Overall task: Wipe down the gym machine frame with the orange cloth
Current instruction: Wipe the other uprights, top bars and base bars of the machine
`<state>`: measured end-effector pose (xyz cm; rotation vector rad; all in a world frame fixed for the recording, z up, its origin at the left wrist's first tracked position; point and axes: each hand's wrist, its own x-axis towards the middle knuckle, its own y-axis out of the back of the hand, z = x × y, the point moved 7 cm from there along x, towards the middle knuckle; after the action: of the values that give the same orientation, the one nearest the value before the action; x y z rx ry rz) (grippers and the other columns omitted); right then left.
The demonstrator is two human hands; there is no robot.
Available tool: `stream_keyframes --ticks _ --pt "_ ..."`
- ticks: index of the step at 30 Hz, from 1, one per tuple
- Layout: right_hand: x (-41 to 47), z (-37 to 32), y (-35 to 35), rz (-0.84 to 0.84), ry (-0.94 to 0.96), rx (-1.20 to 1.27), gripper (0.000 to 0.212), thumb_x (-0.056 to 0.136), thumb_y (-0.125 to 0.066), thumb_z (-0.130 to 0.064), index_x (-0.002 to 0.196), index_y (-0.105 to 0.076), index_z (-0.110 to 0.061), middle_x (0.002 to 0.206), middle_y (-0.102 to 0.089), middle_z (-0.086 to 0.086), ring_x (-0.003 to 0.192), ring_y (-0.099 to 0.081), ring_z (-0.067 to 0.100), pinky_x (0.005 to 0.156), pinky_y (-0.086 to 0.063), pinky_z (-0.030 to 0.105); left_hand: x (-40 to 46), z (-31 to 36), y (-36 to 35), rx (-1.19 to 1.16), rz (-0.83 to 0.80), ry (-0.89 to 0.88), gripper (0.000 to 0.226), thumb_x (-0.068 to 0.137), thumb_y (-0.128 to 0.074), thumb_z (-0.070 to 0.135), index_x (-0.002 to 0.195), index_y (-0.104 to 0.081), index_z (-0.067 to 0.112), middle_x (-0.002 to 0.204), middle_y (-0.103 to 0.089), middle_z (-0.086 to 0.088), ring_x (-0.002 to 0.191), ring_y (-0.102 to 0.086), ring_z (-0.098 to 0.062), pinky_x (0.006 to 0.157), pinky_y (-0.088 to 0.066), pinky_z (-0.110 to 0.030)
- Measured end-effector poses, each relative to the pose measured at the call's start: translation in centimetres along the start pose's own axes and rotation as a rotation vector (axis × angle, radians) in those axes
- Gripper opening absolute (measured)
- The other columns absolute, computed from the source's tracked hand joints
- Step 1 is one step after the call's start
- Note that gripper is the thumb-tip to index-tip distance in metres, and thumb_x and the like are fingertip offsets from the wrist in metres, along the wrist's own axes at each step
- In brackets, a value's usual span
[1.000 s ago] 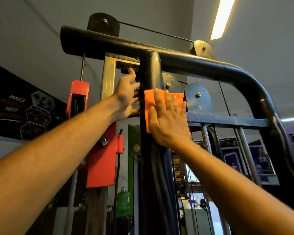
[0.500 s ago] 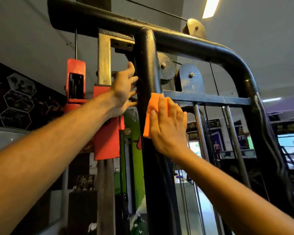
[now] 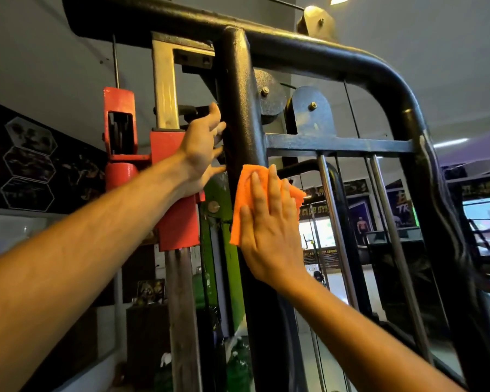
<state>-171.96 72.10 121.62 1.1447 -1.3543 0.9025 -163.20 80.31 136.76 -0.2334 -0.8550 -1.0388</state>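
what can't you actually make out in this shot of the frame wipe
Head view only:
- Post surface under the cloth: covered by the cloth and the right hand.
- Left hand fingertips: hidden behind the post.
- Post's base: cut off by the bottom edge.
- Poster text: too dark and blurred.

The black upright post (image 3: 239, 108) of the gym machine frame carries the orange cloth (image 3: 245, 199), which lies flat against its near face, just below where the blue crossbar (image 3: 340, 142) joins it on the right. The right hand (image 3: 269, 230) presses the cloth to the post with straight fingers. The left hand (image 3: 201, 154) touches the post's left side, fingers spread.
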Motion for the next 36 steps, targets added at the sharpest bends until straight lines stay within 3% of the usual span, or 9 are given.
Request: stream_keyframes --ticks 2,6,11,14,17,19,23,29,36 --pt "3.2 0.2 0.3 -0.002 -0.030 0.036 0.070 0.115 -0.023 -0.053 0.174 0.009 -0.032 0.180 0.024 -0.007 0.167 0.018 0.023 0.136 -0.004 0.058 -0.3 0.0 -0.2 0.016 0.004 -0.001 0.075 0.108 -0.032 0.070 0.166 -0.038 0.024 0.172 -0.037 0.006 0.160 -0.030 -0.025 0.125 -0.027 -0.061" --pt "7.2 0.2 0.9 0.036 -0.015 0.053 0.072 0.115 -0.029 -0.051 0.175 0.001 -0.025 0.182 0.013 0.001 0.168 0.003 0.030 0.134 -0.014 0.060 -0.9 -0.5 -0.6 0.055 0.061 0.013 0.034 0.111 -0.040 0.058 0.118 -0.066 0.038 0.124 -0.066 0.019 0.129 -0.055 -0.011 0.103 -0.042 -0.046" --pt "-1.1 0.7 0.4 0.019 0.042 0.121 0.070 0.117 -0.036 -0.039 0.175 -0.002 -0.022 0.183 0.006 0.001 0.169 0.004 0.019 0.134 -0.018 0.058 -1.4 -1.7 -1.1 0.080 0.115 0.009 0.030 0.111 -0.046 0.044 0.129 -0.069 0.035 0.135 -0.072 0.009 0.128 -0.065 -0.017 0.108 -0.048 -0.046" --pt "-5.9 1.3 0.2 -0.025 0.020 0.157 0.071 0.115 -0.030 -0.043 0.175 0.001 -0.023 0.183 0.009 -0.001 0.169 0.005 0.019 0.134 -0.017 0.059 -1.8 -1.6 -1.6 0.180 0.162 0.015 0.028 0.112 -0.053 0.033 0.136 -0.067 0.030 0.124 -0.073 0.010 0.113 -0.068 -0.012 0.086 -0.055 -0.032" --pt "-3.9 1.4 0.5 -0.027 -0.012 0.225 0.070 0.114 -0.023 -0.051 0.174 0.004 -0.030 0.183 0.007 0.001 0.169 0.000 0.022 0.134 -0.017 0.058 -2.0 -2.0 -1.4 0.214 0.222 0.043 0.051 0.103 -0.067 0.033 0.152 -0.056 0.024 0.126 -0.074 0.004 0.109 -0.071 -0.011 0.076 -0.059 -0.030" --pt "-0.2 1.6 0.7 -0.014 -0.055 0.262 0.066 0.115 -0.026 -0.051 0.174 -0.002 -0.036 0.183 -0.001 0.003 0.168 -0.012 0.029 0.132 -0.022 0.059 -2.1 -2.0 -1.2 0.231 0.265 0.043 0.036 0.108 -0.061 0.029 0.143 -0.060 0.024 0.111 -0.074 0.006 0.093 -0.071 -0.010 0.068 -0.057 -0.026" --pt "2.3 1.5 0.8 0.037 -0.025 0.242 0.064 0.116 -0.032 -0.049 0.174 -0.009 -0.034 0.182 -0.006 0.005 0.165 -0.020 0.030 0.128 -0.029 0.059 -2.3 -2.1 -2.1 0.248 0.272 0.077 0.027 0.114 -0.043 0.031 0.106 -0.069 0.035 0.103 -0.071 0.017 0.096 -0.065 -0.011 0.088 -0.049 -0.034" --pt "-3.4 1.9 0.8 -0.025 -0.042 0.273 0.068 0.117 -0.034 -0.049 0.174 0.002 -0.036 0.183 0.005 -0.002 0.168 -0.007 0.024 0.133 -0.023 0.055 -3.2 -2.0 -2.8 0.224 0.227 0.082 0.028 0.111 -0.045 0.039 0.114 -0.072 0.033 0.116 -0.073 0.009 0.110 -0.066 -0.020 0.108 -0.051 -0.048" --pt "7.1 1.7 1.2 -0.012 -0.071 0.311 0.065 0.115 -0.031 -0.054 0.173 -0.003 -0.040 0.182 -0.007 0.000 0.156 -0.036 0.032 0.117 -0.043 0.062 -2.4 -1.6 -2.1 0.199 0.247 0.122 0.044 0.115 -0.036 0.050 0.116 -0.075 0.029 0.113 -0.077 0.005 0.112 -0.071 -0.021 0.099 -0.055 -0.045"
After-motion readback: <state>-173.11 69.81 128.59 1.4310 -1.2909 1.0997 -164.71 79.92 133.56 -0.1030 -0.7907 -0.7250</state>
